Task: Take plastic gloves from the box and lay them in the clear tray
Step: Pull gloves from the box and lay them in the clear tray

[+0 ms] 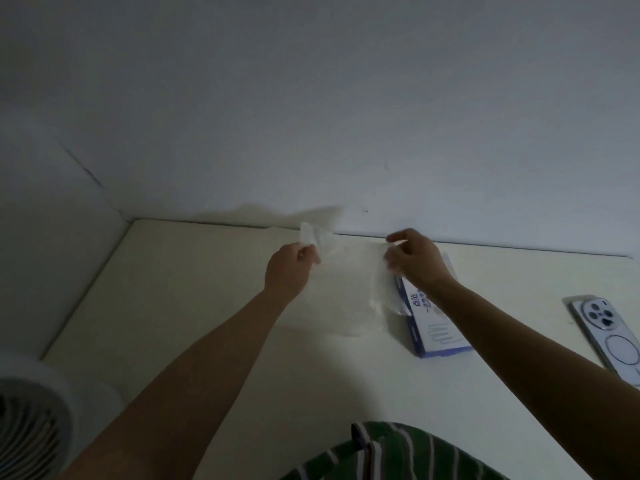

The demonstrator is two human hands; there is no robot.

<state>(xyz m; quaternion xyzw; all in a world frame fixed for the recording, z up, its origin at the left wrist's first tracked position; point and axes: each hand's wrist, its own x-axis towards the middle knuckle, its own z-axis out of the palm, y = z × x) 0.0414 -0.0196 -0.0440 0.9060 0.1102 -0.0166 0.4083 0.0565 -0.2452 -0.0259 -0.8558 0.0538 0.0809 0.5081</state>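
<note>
Head cam: both hands are up over the table w/ one thin see-through plastic glove stretched between them. On one side the left hand has its fingers curled, pinching a bunched white end of the glove that sticks up just above the knuckles. The right hand pinches the other end betw thumb & fingertips, w/ more film hanging below that pinch. The glove's upper part is held in the air, spanning the gap betw the 2 grips. Directly below the grips a faint clear outline shows on the tabletop; can't tell if it's tray or just film. A blue-and-white glove box lies flat under the right wrist, just right of the hanging film. Further right of the right-hand grip, well apart, a phone lies camera-side up. Far left of the left grip & nearer the person, a white fan sits by the table edge. Below both forearms is a green striped shirt
</note>
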